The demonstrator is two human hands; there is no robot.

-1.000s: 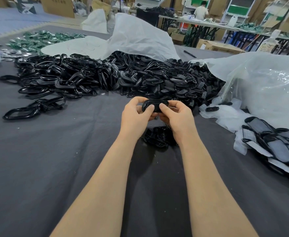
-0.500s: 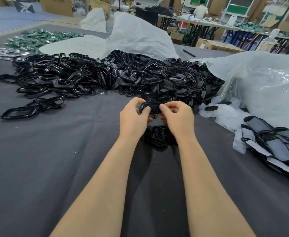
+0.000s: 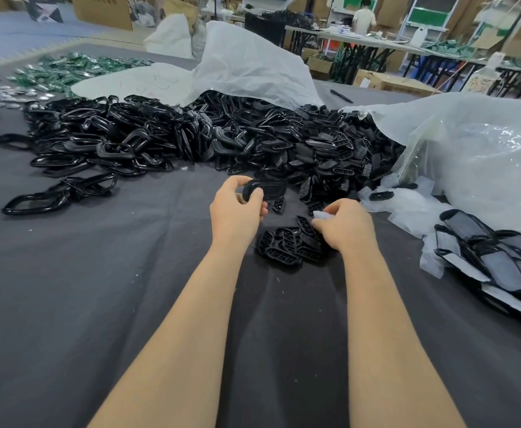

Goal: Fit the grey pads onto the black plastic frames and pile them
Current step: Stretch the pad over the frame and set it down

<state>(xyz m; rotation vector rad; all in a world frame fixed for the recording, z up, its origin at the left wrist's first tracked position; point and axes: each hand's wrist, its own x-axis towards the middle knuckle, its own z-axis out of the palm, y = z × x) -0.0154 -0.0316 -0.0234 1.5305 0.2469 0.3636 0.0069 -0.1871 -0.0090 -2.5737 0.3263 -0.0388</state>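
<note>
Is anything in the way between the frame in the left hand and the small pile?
Nothing visible blocks it: only a loose piece lies between the frame, in the left hand, and the pile. The right hand, pinching a white scrap, covers the pile's right edge.

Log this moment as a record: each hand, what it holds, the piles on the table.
left hand: grips a black plastic frame
right hand: pinches a white scrap
small pile: black ribbed parts on the grey cloth, by the right wrist
big heap: loose black frames beyond the hands
grey-padded stack: right edge, by the clear plastic bag
</note>
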